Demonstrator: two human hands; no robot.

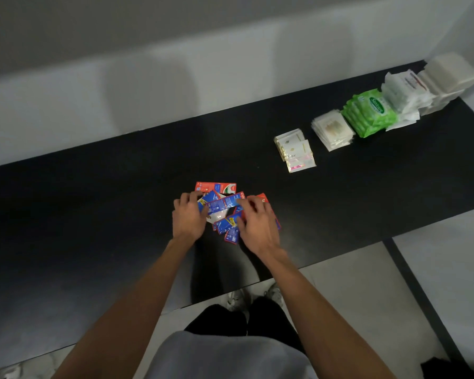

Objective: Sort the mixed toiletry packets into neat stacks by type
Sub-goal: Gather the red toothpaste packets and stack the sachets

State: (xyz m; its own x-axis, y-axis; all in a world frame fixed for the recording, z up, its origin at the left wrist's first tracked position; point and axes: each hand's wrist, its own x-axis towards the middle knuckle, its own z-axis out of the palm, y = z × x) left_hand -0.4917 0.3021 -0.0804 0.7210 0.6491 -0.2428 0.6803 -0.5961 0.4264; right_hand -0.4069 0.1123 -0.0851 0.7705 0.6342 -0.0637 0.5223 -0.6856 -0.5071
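Black table (93,214) under a white wall carries the last loose pile (225,207) of red and blue packets, near its front edge. The left hand (188,218) and right hand (257,227) flank it, bent fingers on the packets; whether either pinches one is unclear. They seem to be gathering the pile. Next it needs squaring into a stack, set in line with the stacks (331,129) far right.

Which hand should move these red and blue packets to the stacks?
Probably right: the right hand touches the red and blue packets on the side nearer the sorted stacks; the left hand is farther.
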